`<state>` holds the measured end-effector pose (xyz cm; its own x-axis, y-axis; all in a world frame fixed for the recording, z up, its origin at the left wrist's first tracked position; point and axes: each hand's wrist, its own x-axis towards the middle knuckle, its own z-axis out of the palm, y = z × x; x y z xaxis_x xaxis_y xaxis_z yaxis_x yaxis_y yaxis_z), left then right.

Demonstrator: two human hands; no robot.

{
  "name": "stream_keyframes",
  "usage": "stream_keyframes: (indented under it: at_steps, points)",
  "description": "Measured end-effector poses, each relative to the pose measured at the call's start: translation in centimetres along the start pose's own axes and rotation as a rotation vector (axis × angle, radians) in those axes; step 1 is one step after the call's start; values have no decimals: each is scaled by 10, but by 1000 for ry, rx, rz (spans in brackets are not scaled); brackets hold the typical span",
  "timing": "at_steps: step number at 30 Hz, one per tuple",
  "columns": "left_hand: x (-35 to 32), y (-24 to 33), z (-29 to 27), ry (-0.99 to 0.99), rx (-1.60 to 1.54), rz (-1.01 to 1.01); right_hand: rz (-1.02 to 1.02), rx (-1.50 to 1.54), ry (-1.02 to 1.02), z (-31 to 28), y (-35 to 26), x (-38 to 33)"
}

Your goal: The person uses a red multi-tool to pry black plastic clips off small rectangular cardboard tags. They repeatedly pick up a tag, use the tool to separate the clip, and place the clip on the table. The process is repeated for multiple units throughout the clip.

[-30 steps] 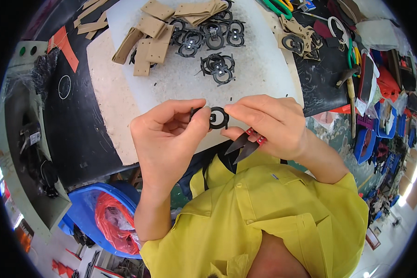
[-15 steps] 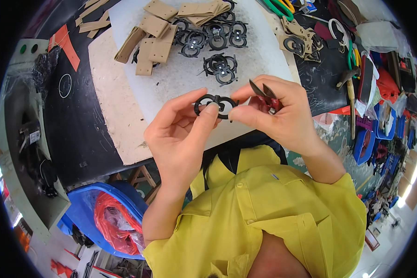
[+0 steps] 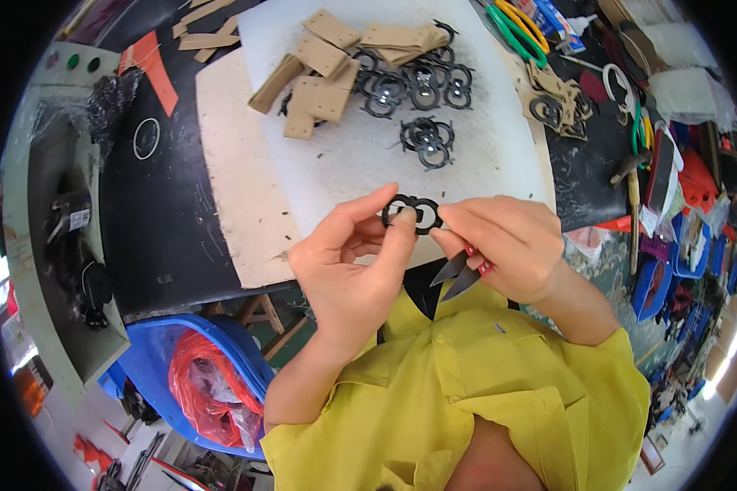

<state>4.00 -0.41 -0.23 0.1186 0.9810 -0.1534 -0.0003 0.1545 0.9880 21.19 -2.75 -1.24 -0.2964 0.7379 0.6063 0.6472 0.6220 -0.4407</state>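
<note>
Between the thumb and fingers of my left hand (image 3: 344,258) sits a small black plastic part (image 3: 415,200) shaped like two joined rings. My right hand (image 3: 508,245) pinches the right end of that part with thumb and forefinger. Tucked in the same hand is a pair of thread snips (image 3: 461,278) with red handles, blades apart and pointing down toward my body. Its handles are mostly hidden by my fingers. Both hands are above the near edge of the work board. Similar black ring parts (image 3: 427,143) lie in a cluster farther off.
A translucent white sheet (image 3: 344,168) covers a pale board (image 3: 229,164) on the black table (image 3: 168,221). Tan punched strips (image 3: 329,90) are piled at the far side. Green and yellow handles (image 3: 516,37) lie far right, a hammer (image 3: 632,176) at the right edge. A blue bin (image 3: 151,360) stands lower left.
My right hand has turned, so the snips' blades swing from pointing up to pointing down toward me. Both hands keep the black part between them. The whole view has shifted slightly.
</note>
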Motion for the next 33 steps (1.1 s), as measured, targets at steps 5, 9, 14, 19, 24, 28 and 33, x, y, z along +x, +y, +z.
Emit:
stream_keyframes:
  at_steps: [5, 9, 14, 19, 24, 28, 33]
  points:
    - [16, 7, -10, -172, -58, -61, -74, -108, -50, 0, 3, 8]
    - [74, 7, -43, 157, 528, 482, 278, 11, 54, -10, 7, 8]
    - [122, -6, -78, 220, 601, 442, 593, 407, 208, -7, 4, 6]
    - [67, 14, -72, -208, 111, -7, 996, 814, 140, -23, 13, 2]
    - [32, -8, -39, 80, 932, 450, 1008, 865, 42, -16, 3, 10]
    - [26, -24, -37, 181, 946, 581, 936, 838, 43, -7, -7, 11]
    - [20, -22, -37, 117, 556, 270, 636, 708, -72, 4, -14, 18]
